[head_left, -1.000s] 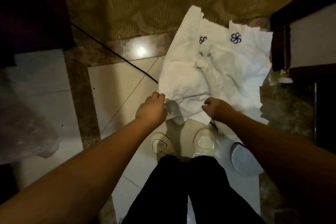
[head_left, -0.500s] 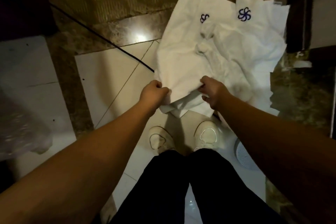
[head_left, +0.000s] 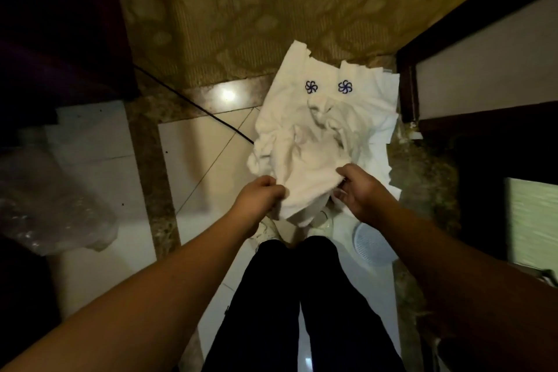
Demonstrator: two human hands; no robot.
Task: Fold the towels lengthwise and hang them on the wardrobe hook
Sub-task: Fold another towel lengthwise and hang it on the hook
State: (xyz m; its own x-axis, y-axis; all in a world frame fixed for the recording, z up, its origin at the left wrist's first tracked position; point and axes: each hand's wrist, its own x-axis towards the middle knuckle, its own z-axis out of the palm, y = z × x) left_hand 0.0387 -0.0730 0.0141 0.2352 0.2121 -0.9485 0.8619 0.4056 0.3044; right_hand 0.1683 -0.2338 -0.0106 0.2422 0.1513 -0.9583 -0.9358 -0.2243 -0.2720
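White towels point(head_left: 314, 142) bearing two blue logos point(head_left: 311, 87), two hands gripping, left hand point(head_left: 259, 198), right hand point(head_left: 360, 192)

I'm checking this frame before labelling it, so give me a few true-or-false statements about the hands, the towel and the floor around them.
1. Both hands grip the near edge of the white towel. True: the left hand and the right hand each hold it.
2. The towel bears two blue pinwheel logos. True.
3. The towel already hangs from a wardrobe hook. False: it is crumpled over the floor, and no hook is in view.
4. A red cable crosses the tiles. False: the cable is black and runs up to the towel's left side.
5. The person stands barefoot. False: a white shoe shows beneath the towel.
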